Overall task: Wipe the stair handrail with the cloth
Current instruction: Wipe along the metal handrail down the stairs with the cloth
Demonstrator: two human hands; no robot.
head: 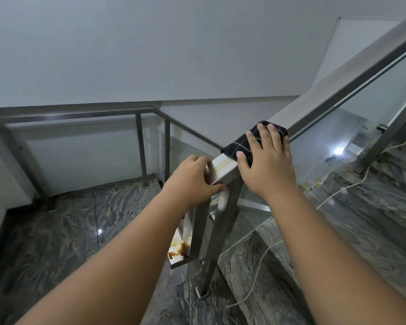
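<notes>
A square steel handrail (326, 87) rises from the centre to the upper right. A dark checked cloth (240, 144) is draped over its lower end. My right hand (267, 160) lies flat on the cloth and presses it against the rail's top. My left hand (192, 181) grips the rail's bottom corner, just left of the cloth, fingers wrapped round the edge. Pale streaks mark the rail between both hands. A brown stain (178, 250) sits on the lower bracket under the corner.
A glass panel (338, 141) fills the space under the rail. Marble stairs (373, 207) climb to the right, with a white cable (260, 275) trailing over them. A marble landing (80, 219) lies lower left, fenced by another steel railing (68, 113). White walls stand behind.
</notes>
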